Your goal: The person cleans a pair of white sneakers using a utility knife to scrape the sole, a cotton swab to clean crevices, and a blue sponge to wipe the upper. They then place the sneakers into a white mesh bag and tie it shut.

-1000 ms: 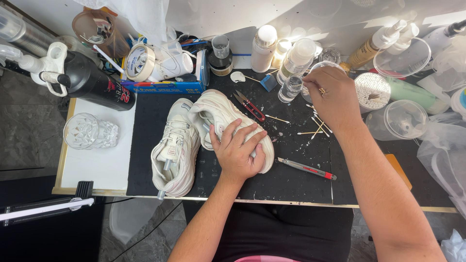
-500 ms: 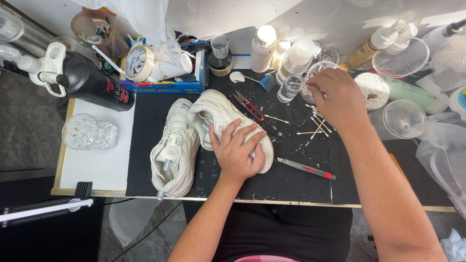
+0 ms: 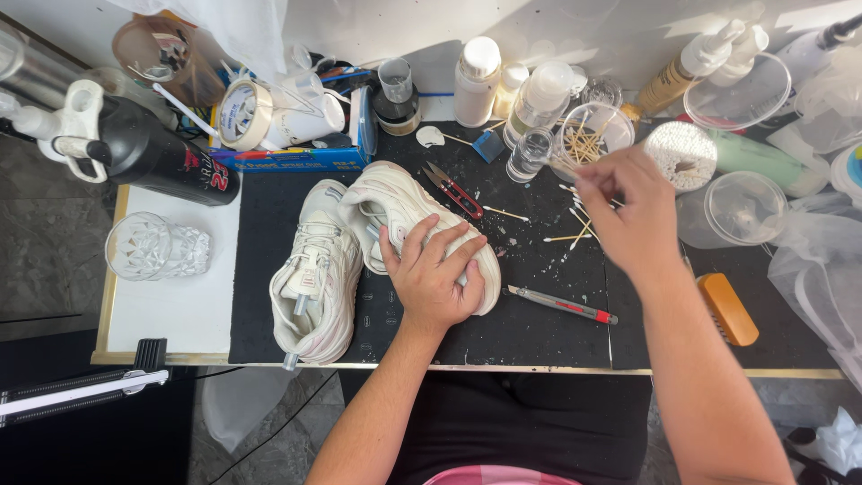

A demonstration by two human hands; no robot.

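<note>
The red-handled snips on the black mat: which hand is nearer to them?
Left. The left hand rests on the tipped sneaker just below the red-handled snips; the right hand hovers farther off, over the cotton swabs.

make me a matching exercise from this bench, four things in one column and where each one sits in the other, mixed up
Things:
1. left hand
2. right hand
3. utility knife
4. faceted glass

Places:
A. on the white board left of the black mat
B. pressed on the shoe lying on its side
C. on the black mat right of that shoe
D. raised over the loose cotton swabs

Pairs: 1-B, 2-D, 3-C, 4-A
</note>
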